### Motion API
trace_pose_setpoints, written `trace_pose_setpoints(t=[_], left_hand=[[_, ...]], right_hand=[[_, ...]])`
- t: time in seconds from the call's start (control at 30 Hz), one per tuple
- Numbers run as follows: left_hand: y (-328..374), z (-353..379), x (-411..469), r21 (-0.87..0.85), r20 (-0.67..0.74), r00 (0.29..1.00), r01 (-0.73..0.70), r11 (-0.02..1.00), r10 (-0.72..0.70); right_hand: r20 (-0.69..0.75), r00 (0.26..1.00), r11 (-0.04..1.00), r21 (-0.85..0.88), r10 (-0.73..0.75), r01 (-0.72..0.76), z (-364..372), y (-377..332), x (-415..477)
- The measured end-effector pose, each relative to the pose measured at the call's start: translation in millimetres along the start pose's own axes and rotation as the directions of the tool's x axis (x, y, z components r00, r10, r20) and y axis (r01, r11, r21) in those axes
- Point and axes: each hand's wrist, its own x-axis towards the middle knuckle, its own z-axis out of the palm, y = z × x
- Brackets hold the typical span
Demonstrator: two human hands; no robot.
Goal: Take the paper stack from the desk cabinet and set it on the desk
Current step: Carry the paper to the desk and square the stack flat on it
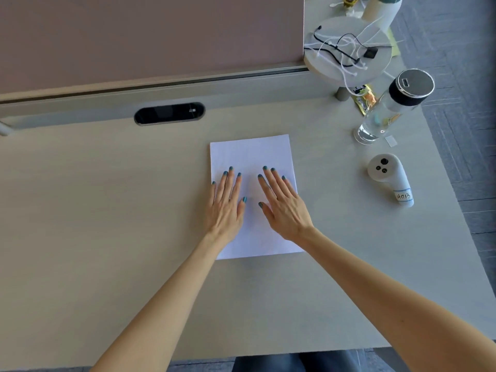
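Observation:
A white paper stack point(251, 154) lies flat on the pale wooden desk point(107, 210), a little right of the middle. My left hand point(226, 208) rests palm down on the stack's left half, fingers spread and flat. My right hand point(281, 208) lies palm down on its right half, fingers also spread. Neither hand grips the paper. The hands and wrists hide the stack's lower middle. No cabinet is in view.
A clear bottle with a black cap point(394, 106) stands at the right, a white handheld controller point(389, 178) lies near it. A small round stand with tangled cables point(346, 47) sits at the back right. A black oval cable slot point(169, 113) lies before the pink partition point(134, 36).

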Motion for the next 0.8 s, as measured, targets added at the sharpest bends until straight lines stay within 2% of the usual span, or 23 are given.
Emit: trace_pose_setpoints(t=[0.2,0.6,0.8], left_hand=[[-5.4,7.2,2.9,0.052,0.041,0.999,0.005,0.999,-0.007],[-4.5,12.3,1.1,0.128,-0.042,0.999,0.003,0.992,0.003],[-4.8,1.9,-0.3,0.088,0.084,0.996,-0.004,0.996,-0.004]], right_hand=[[0.007,1.000,0.999,0.049,-0.009,0.008,13.6,8.5,2.8],[-0.041,0.999,0.999,0.039,-0.017,0.019,20.2,11.1,1.2],[0.026,1.000,1.000,0.005,-0.009,0.009,8.3,5.8,-0.5]])
